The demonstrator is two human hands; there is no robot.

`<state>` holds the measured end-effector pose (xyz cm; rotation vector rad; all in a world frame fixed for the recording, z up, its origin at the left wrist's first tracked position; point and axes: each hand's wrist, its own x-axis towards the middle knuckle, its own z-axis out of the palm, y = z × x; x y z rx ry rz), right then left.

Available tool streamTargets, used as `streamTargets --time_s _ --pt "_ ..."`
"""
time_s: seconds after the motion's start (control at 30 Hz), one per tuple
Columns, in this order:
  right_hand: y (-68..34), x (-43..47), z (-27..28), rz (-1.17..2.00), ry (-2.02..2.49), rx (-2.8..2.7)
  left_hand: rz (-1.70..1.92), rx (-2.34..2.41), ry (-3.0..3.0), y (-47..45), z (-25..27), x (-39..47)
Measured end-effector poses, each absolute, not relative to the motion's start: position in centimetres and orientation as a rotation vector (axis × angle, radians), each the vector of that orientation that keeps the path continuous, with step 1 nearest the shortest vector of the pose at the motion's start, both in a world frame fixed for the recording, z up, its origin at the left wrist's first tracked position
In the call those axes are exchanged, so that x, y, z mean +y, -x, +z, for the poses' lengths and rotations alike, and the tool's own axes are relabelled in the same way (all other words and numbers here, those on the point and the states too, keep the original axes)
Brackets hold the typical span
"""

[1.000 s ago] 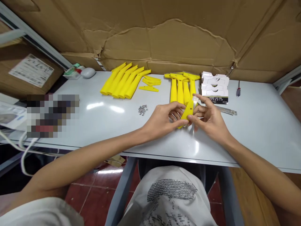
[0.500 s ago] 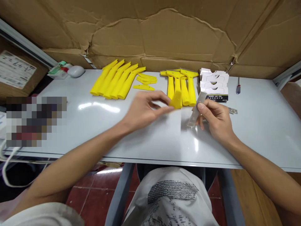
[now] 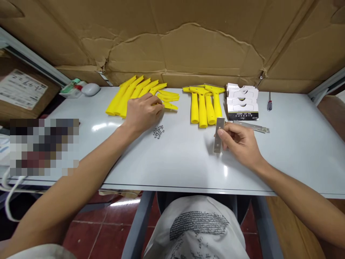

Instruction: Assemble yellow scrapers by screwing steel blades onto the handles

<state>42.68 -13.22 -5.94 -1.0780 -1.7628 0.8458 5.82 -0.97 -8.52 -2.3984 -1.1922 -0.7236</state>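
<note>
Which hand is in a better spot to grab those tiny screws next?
Probably the left hand: it's close beside the screws, though I can't tell if it's empty. The right hand is farther away and pinches a flat metal strip.

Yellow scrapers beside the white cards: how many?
4 visible: leftmost scraper, second scraper, third scraper, rightmost scraper, in a row beside the white cards. Heads overlap, so more could be hidden.

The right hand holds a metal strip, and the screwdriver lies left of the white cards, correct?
Not quite: the head view shows the screwdriver lying right of the white cards. The right hand does hold a metal strip.
</note>
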Motion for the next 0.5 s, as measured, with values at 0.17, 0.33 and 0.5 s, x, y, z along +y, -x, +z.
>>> streamTargets --time_s 0.17,0.33,0.5 --pt "-42.7 -13.4 -6.2 0.813 1.062 -1.792 -0.848 -1.277 2.572 -5.5 -8.7 0.1" --pt "-42.7 -13.3 -6.1 0.827 1.070 -1.786 -0.787 -1.181 2.527 -5.1 -9.0 0.4" --pt "-42.7 -13.5 -6.2 0.820 1.059 -1.790 -0.848 -1.210 2.541 -5.1 -9.3 0.5"
